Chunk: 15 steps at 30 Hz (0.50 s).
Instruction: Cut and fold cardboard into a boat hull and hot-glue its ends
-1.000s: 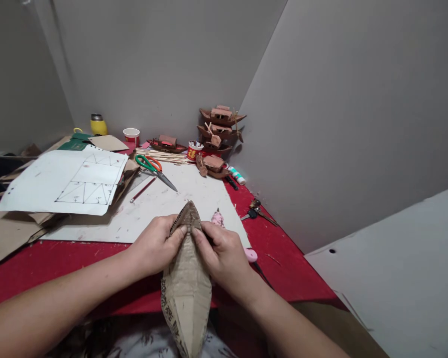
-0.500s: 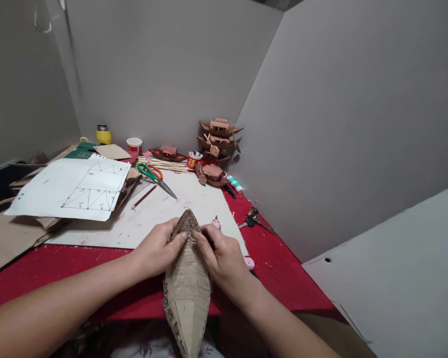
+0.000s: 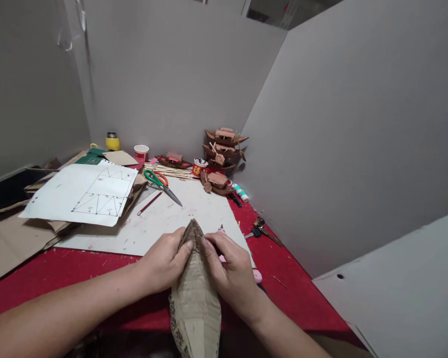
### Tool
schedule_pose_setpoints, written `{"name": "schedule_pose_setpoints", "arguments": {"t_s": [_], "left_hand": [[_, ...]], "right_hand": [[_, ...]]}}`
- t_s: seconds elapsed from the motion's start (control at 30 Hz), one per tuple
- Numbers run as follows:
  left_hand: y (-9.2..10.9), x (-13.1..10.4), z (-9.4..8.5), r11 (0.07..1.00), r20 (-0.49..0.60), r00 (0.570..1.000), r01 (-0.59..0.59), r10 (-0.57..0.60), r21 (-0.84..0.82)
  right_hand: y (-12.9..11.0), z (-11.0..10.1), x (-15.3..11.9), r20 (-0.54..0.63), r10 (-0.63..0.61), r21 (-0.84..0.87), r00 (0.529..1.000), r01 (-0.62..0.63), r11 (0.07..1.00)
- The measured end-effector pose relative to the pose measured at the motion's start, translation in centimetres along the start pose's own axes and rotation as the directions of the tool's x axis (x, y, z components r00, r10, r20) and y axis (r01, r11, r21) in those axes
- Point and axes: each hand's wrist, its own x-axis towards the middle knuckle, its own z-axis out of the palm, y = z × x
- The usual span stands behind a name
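A long cardboard boat hull (image 3: 197, 303), pale tan with a darker pointed tip, extends from the table's front edge toward the bottom of the view. My left hand (image 3: 170, 256) grips its left side near the tip, thumb pressed on the surface. On the right side, my right hand (image 3: 227, 266) pinches the hull near the same tip, fingers bent and thumb close to the left thumb. The fingertips under the hull are hidden. Just behind my right hand, a small pink object (image 3: 222, 229) is partly covered.
Green-handled scissors (image 3: 164, 186) and a pencil (image 3: 149, 203) lie on the white board (image 3: 108, 241). A paper drawing (image 3: 82, 191) rests on cardboard at left. Stacked model boats (image 3: 224, 149), a red cup (image 3: 199, 168) and sticks (image 3: 169, 172) stand behind; keys (image 3: 257, 231) lie right.
The view has shifted, so the table things appear slightly lower and to the right. Both hands still hold the hull by its tip, with my right fingers slightly closer to its point.
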Motion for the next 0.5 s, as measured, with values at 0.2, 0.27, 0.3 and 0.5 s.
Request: {"name": "schedule_pose_setpoints", "arguments": {"t_s": [0.2,0.27,0.3,0.5], "left_hand": [[-0.2,0.1,0.3,1.0,-0.015,1.0,0.008,-0.008,-0.02],[-0.4,0.1,0.3,0.999,-0.021,0.999,0.03,-0.03,-0.016],[-0.5,0.2,0.3,0.999,-0.022,0.999,0.039,-0.039,-0.027],[-0.5,0.9,-0.8,0.964,0.053,0.997,0.074,-0.062,-0.255]], "right_hand": [[0.0,0.3,0.1,0.007,-0.01,0.004,1.0,0.009,1.0],[0.0,0.6,0.3,0.004,-0.024,-0.009,1.0,0.024,1.0],[0.1,0.7,0.3,0.006,-0.022,-0.014,1.0,0.022,1.0],[0.6,0.4,1.3,0.02,0.08,0.037,0.997,-0.08,0.996]]}}
